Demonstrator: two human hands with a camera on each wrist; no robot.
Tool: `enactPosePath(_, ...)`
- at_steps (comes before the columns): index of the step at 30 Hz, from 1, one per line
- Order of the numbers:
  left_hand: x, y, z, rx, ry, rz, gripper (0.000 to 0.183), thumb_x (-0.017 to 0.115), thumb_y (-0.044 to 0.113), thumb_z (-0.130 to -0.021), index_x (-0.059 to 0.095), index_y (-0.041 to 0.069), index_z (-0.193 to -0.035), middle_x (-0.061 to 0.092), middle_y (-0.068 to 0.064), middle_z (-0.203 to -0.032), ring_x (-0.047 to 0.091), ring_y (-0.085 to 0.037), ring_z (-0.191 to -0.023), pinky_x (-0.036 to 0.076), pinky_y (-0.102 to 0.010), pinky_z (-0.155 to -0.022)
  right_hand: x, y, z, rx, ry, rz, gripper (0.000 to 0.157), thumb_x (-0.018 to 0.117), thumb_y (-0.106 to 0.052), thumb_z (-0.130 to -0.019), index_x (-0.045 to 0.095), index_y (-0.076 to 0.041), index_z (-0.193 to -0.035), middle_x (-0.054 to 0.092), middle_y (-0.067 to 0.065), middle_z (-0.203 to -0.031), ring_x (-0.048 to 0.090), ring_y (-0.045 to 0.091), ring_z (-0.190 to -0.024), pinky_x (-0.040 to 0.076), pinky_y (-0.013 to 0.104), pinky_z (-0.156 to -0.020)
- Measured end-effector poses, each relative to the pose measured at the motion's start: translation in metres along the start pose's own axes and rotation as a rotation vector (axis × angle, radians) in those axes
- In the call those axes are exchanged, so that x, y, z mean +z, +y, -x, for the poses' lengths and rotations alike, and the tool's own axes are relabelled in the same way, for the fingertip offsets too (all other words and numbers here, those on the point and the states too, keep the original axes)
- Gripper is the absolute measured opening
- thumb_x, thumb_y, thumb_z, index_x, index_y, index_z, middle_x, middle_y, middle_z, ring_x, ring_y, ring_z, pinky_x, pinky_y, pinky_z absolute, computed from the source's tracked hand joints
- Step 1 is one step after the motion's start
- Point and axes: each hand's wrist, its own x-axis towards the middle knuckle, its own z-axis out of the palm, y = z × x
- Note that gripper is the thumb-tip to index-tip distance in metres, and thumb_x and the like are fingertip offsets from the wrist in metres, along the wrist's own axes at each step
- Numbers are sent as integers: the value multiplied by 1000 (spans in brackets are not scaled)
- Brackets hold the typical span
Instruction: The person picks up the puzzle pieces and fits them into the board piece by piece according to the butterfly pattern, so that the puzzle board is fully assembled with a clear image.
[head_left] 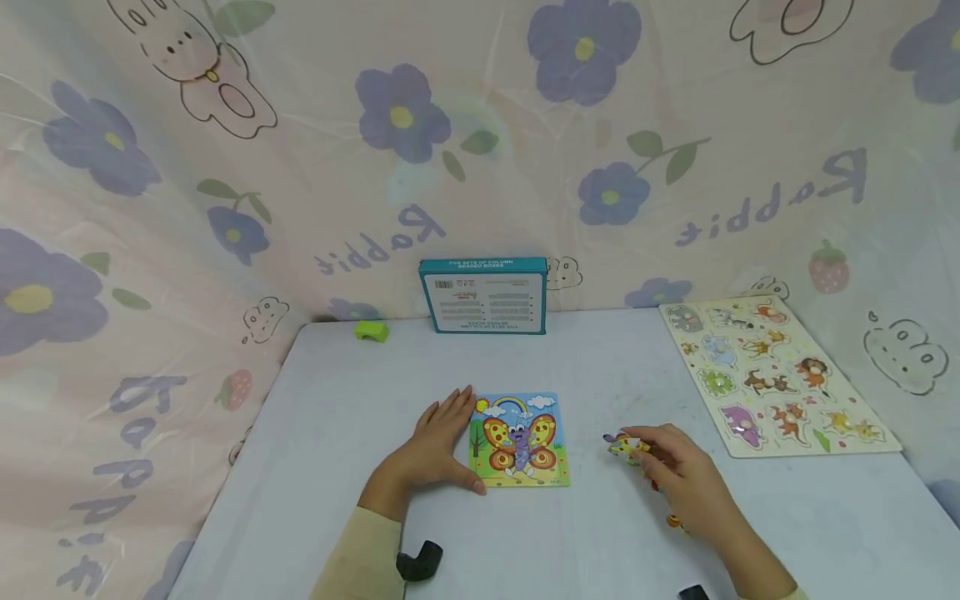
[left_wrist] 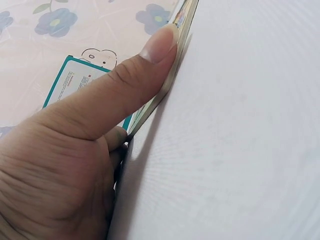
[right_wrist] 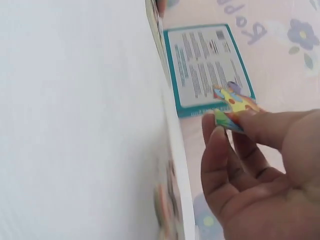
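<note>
A square butterfly puzzle board [head_left: 520, 439] lies flat on the table. My left hand [head_left: 438, 446] rests along its left side with the fingers extended toward the far corner, and the thumb [left_wrist: 145, 65] lies at the near left corner. To the right of the board, my right hand [head_left: 678, 475] pinches a small colourful puzzle piece [right_wrist: 239, 102] between thumb and fingers. That puzzle piece is yellow with orange spots, with purple, blue and green parts. Another small orange piece [head_left: 675, 522] lies on the table beside the right hand, partly hidden by it.
A teal-edged box [head_left: 486, 297] stands upright at the back against the patterned cloth. Left of it sits a bright green block [head_left: 372, 331]. A large animal puzzle board [head_left: 780, 379] lies at the right edge. A black object [head_left: 420, 562] shows by the left sleeve.
</note>
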Motion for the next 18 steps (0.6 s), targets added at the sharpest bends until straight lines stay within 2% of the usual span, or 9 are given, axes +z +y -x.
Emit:
enactPosePath(2, -1, 1, 0, 1, 1, -2, 145, 101, 62, -64, 23, 9, -174, 9, 0, -181, -2, -21, -166, -4, -50, -130, 7, -2, -1, 23, -27, -44, 34, 74, 4, -101, 73, -7, -133, 68, 3, -105, 66, 18, -77, 57, 25, -63)
enactPosePath(8, -1, 1, 0, 2, 3, -1, 145, 101, 62, -64, 23, 9, -174, 10, 0, -182, -1, -21, -166, -4, -51, -130, 27, -10, -7, 226, -84, -177, 27, 78, -2, -100, 69, -2, -126, 65, 10, -97, 71, 21, -77, 58, 29, -63)
enactPosePath(10, -1, 1, 0, 3, 4, -2, 145, 101, 62, -64, 23, 9, -174, 9, 0, -182, -1, -22, -166, -4, -51, -130, 33, -10, -9, 236, -96, -206, 24, 77, -2, -101, 69, -2, -124, 65, 11, -97, 73, 23, -78, 58, 30, -63)
enactPosePath(14, -1, 1, 0, 3, 1, -3, 146, 101, 62, -64, 22, 9, -174, 9, 0, -181, -2, -21, -166, -4, -50, -130, 44, -8, -14, 199, -100, -230, 22, 77, -5, -103, 73, -4, -125, 67, 10, -98, 70, 22, -77, 58, 29, -64)
enactPosePath(18, -1, 0, 0, 3, -3, -8, 146, 101, 62, -64, 21, 10, -175, 8, 1, -182, -2, -20, -166, -4, -49, -130, 55, -7, -24, 201, -89, -256, 26, 76, -8, -104, 73, -4, -130, 67, 10, -100, 69, 21, -79, 59, 29, -66)
